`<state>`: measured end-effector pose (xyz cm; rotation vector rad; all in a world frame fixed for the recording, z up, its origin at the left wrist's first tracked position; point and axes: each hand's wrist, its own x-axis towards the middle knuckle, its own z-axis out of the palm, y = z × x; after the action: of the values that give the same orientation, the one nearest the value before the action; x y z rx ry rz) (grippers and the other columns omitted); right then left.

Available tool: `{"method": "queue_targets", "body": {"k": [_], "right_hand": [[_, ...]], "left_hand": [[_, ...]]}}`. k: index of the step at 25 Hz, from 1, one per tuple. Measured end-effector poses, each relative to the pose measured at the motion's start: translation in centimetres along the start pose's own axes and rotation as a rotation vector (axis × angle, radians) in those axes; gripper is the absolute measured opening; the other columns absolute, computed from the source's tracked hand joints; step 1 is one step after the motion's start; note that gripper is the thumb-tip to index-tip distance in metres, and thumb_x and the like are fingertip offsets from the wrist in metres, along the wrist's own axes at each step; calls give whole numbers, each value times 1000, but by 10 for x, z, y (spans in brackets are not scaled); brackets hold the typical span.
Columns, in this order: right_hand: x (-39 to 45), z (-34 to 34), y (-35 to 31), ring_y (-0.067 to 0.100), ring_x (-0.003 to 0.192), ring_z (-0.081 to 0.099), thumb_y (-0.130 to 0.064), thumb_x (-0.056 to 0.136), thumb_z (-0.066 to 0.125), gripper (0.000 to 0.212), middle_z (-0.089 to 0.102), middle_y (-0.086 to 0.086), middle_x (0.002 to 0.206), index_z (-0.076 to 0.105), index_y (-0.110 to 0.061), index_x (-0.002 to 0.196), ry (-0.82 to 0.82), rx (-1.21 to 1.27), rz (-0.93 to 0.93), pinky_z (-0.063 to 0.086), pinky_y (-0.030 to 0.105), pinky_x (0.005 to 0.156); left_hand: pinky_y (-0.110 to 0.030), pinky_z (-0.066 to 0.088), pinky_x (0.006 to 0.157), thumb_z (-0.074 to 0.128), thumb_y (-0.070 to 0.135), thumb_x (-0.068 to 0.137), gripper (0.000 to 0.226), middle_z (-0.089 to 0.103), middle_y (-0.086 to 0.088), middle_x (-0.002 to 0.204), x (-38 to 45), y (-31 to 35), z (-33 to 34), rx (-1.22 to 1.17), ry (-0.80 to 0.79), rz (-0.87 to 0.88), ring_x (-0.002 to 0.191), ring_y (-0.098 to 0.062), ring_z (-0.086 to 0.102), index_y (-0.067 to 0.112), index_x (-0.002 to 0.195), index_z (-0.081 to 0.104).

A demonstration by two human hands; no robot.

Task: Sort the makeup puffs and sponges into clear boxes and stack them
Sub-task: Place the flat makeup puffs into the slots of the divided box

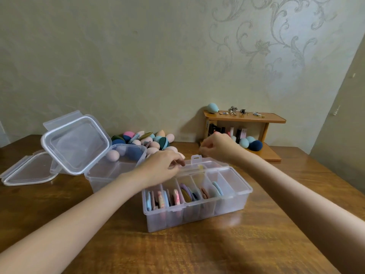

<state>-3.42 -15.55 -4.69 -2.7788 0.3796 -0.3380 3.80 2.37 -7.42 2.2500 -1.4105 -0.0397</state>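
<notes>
The worktop (pixel 256 244) carries, at centre, a clear divided box (pixel 197 212) with its long axis running from 8 o'clock to 2 o'clock; flat puffs (pixel 177 195) stand on edge in its left and middle compartments, while the rightmost is empty. Its lid (pixel 199 165) lies back along the far edge. At 10 o'clock sits a second clear box (pixel 110 175), lid raised, holding a few sponges. The loose sponge pile (pixel 150 141) lies behind, at 12 o'clock. A small wooden shelf (pixel 245 119) stands at 2 o'clock. The left hand (pixel 162 167) touches the lid's left part, fingers curled; the right hand (pixel 219 147) hovers beside the latch tab, fingers pinched, contents not discernible. Judged: lid closure is next, both hands equally near.
</notes>
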Motion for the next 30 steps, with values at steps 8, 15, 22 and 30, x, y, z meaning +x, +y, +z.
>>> {"method": "queue_targets", "body": {"k": [8, 15, 22, 30], "right_hand": [[164, 72, -38, 27, 108, 60, -16, 92, 52, 31, 61, 11, 125, 59, -3, 120, -177, -152, 1, 49, 30, 91], [186, 96, -38, 26, 93, 57, -14, 91, 53, 32, 64, 15, 115, 61, 0, 119, -223, -137, 46, 48, 29, 77], [88, 1, -40, 23, 96, 64, -11, 89, 57, 23, 69, 13, 108, 68, -1, 107, 131, 83, -155, 51, 26, 82], [-47, -26, 2, 6, 69, 56, -13, 82, 68, 19, 58, 0, 85, 58, -8, 97, 95, 109, 74, 50, 12, 53]], "left_hand": [[-31, 48, 86, 50, 21, 92, 22, 61, 1, 106, 17, -62, -24, 87, -177, -56, 96, -14, 59, 23, 106, 67], [-33, 51, 88, 49, 23, 93, 25, 64, 2, 111, 15, -74, -14, 100, -200, -32, 98, -12, 60, 24, 113, 63], [-34, 50, 89, 49, 24, 93, 25, 63, 1, 112, 16, -33, -12, 66, -69, 15, 99, -13, 59, 27, 115, 61], [-36, 48, 95, 48, 15, 91, 33, 59, -3, 120, 4, 38, 16, 5, -148, 118, 110, -17, 55, 23, 122, 58]]}}
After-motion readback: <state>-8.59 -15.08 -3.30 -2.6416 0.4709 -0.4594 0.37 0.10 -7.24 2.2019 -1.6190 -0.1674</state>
